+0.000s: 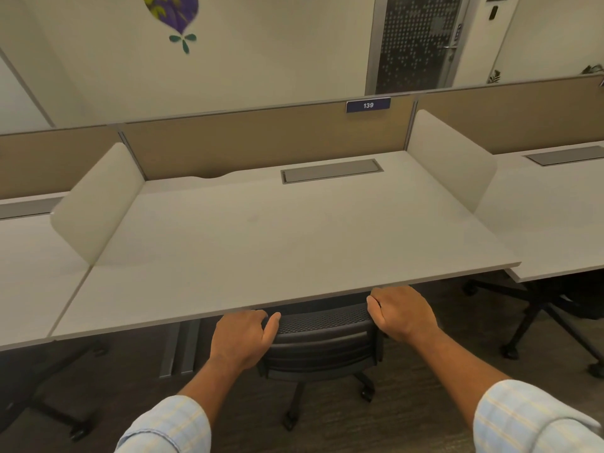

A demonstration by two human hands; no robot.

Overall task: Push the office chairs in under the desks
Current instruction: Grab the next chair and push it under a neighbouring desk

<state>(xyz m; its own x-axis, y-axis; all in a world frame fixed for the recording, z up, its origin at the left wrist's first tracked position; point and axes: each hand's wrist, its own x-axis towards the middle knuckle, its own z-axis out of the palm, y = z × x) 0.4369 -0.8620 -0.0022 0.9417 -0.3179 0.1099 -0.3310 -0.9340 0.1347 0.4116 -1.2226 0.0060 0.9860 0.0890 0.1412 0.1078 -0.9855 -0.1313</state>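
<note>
Both hands, left [241,335] and right [400,312], grip the chair [322,341] backrest's top corners beneath the desk [261,243] edge.

Dark carpet floor [425,403], office chair [322,351] casters on it, desk [261,250] bare

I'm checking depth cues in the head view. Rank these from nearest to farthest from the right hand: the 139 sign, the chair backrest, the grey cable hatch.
1. Chair backrest, gripped by the right hand.
2. Grey cable hatch, mid-desk, beyond.
3. 139 sign, atop the back partition.
</note>
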